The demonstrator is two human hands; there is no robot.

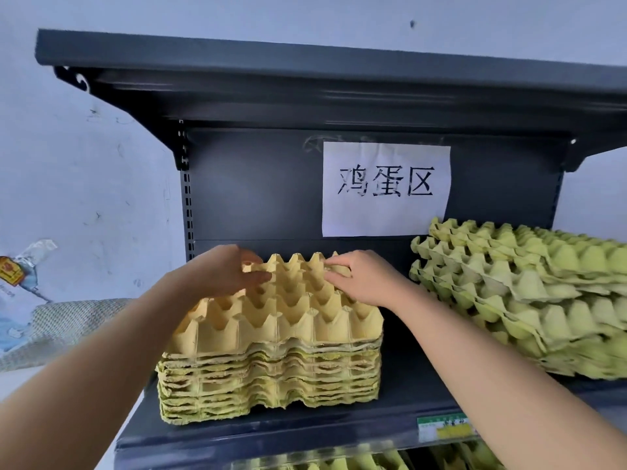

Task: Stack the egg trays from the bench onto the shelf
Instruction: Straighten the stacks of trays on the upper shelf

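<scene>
Above the fingers (pixel 334 266), open air reaches the upper shelf (pixel 305 79). Beyond them the back panel (pixel 254 184) blocks the way. To their right, a narrow strip of bare shelf (pixel 407 374) parts the yellow tray stack (pixel 271 368) from the green stack (pixel 526 300).

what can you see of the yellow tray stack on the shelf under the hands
The yellow stack is a pile of nested egg trays that look like moulded pulp, pale yellow, with ragged, greenish edges in the lower layers. It sits level on the dark shelf, towards its left end, apart from the green stack on the right. The top tray shows rows of pointed cones and empty cups. The left hand and right hand grip its far edge, one at each side.
</scene>
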